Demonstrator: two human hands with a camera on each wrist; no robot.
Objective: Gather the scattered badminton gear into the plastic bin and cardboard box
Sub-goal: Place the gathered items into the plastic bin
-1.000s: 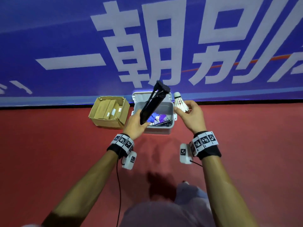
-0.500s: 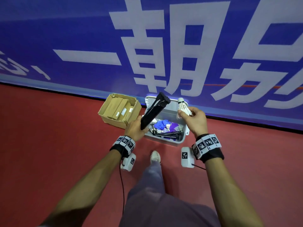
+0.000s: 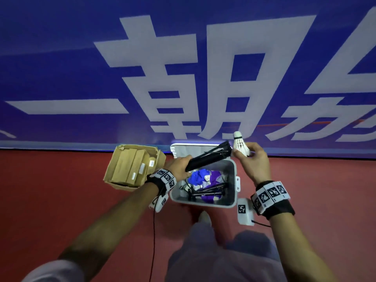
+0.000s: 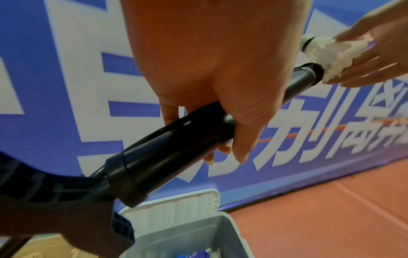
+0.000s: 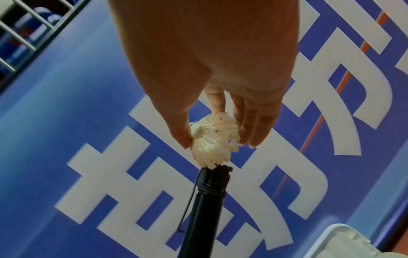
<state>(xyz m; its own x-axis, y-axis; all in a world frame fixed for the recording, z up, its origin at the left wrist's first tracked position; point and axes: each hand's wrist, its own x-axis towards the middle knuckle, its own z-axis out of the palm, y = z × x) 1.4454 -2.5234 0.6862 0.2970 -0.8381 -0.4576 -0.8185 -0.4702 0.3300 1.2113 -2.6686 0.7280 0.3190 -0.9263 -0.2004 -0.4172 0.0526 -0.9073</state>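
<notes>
My left hand grips a black folded pole-like piece of gear and holds it slanted over the open grey plastic bin. My right hand pinches a white feather shuttlecock by its skirt, cork end up, just past the pole's far tip. The bin holds blue and purple cloth, black rods and a shuttlecock. Left of it stands the cardboard box with several tan tubes inside.
A blue banner with large white characters runs along the wall right behind the bin and box. The floor is red. My legs and a shoe are just in front of the bin. The bin's lid stands open against the banner.
I have stepped closer, so the bin and box now lie right under my hands. The pole has tipped from steep to nearly level over the bin. The shuttlecock stays in my right hand.
</notes>
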